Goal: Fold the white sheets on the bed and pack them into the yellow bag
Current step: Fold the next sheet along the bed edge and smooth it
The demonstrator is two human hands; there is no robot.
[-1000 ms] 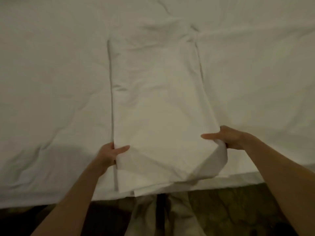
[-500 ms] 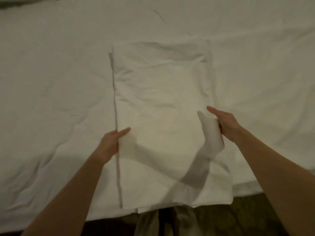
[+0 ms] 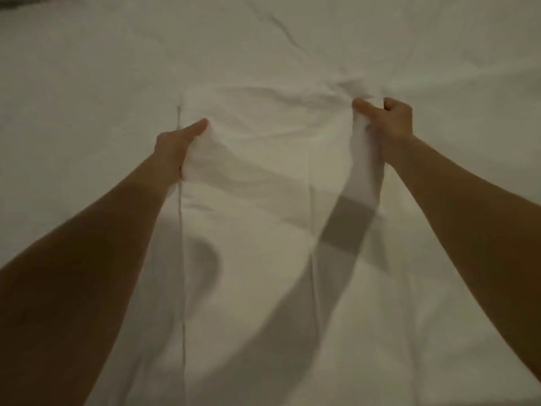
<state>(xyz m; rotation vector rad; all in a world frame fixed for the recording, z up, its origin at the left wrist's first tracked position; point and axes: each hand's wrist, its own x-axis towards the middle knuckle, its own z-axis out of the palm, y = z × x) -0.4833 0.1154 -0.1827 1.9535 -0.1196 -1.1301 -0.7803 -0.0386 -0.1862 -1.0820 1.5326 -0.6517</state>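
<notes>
Both hands (image 3: pixel 284 133) have carried sheet (image 3: pixel 263 218) forward.

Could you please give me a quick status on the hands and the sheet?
Left hand and right hand each grip an edge of the folded white sheet. Sheet lifted over the bed, mid-fold. Yellow bag not in view.

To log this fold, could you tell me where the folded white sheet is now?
The folded white sheet lies mid-frame on the bed, its lifted end gripped between the left hand and right hand.

Folded white sheet (image 3: pixel 263 200) matt, creased cloth, bed (image 3: pixel 87 83) cover matt, wrinkled fabric
</notes>
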